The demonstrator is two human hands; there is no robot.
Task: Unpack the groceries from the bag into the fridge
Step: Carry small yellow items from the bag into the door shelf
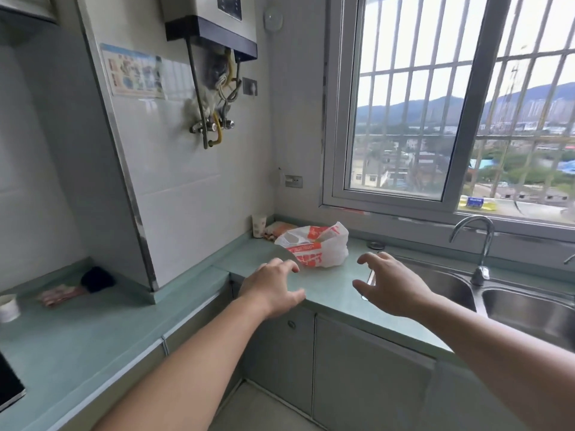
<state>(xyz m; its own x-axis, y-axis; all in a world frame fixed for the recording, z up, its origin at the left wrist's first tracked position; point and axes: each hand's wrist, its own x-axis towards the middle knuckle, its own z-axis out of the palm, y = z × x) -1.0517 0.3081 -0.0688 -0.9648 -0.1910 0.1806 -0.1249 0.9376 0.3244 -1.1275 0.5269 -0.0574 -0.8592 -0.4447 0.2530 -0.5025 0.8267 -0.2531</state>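
Note:
A white plastic grocery bag (317,247) with orange print lies on the green countertop (329,290) in the corner below the window. What it holds is hidden. My left hand (273,287) hovers just in front and left of the bag, fingers spread, holding nothing. My right hand (389,284) is stretched out to the right of the bag, over the counter beside the sink, fingers apart and empty. Neither hand touches the bag. No fridge is in view.
A steel double sink (513,303) with a tap (480,244) lies to the right. A paper cup (259,224) and a packet stand behind the bag. On the left counter are a black object (97,279), a cloth and a white cup (8,307). A water heater (211,23) hangs above.

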